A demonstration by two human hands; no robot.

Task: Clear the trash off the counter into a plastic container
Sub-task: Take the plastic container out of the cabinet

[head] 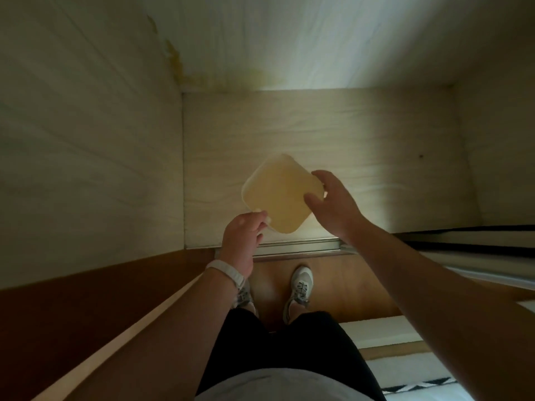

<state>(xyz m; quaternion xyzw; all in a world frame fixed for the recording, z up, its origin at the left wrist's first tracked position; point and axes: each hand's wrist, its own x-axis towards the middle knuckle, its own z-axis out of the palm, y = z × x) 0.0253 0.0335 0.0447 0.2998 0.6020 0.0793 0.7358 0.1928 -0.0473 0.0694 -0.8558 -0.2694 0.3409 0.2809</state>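
A square, translucent plastic container [279, 195] with rounded corners is held out in front of me, inside a dim wooden cupboard. My left hand [241, 240] pinches its near left corner, with a white band on the wrist. My right hand [330, 202] holds its right edge, thumb on the face and fingers curled round the far side. What is inside the container cannot be made out. No trash and no counter are in view.
The pale cupboard floor [362, 157] has side walls left and right and a metal track [298, 246] along its front edge. Yellowish stains [185, 68] mark the back corner. Below are the wooden floor, my two sneakers [299, 287] and a patterned rug [411, 380].
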